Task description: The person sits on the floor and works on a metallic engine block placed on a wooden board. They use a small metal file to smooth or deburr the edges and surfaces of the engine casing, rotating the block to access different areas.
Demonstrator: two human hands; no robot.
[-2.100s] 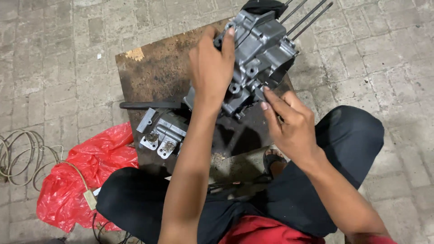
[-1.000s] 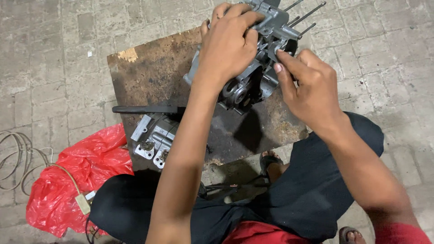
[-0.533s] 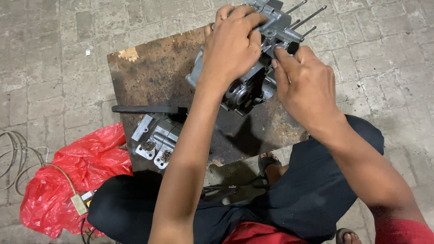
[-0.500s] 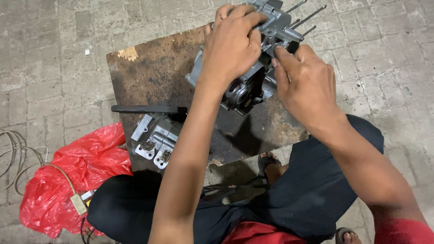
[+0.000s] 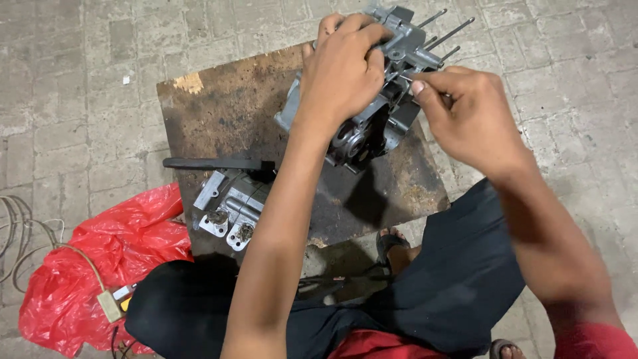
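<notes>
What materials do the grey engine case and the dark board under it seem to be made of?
The grey ribbed engine case looks like cast metal, probably aluminium: matte grey, moulded ribs and bosses. The dark brown square board looks like wood or plywood, oil-stained, with one pale chipped corner.

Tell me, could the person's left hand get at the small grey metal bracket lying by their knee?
Probably yes: the small grey metal bracket lies uncovered on the rusty board, but the left hand now grips the grey engine casing.

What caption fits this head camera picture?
Left hand steadies a grey engine case on a rusty board; right hand pinches at its side.
</notes>
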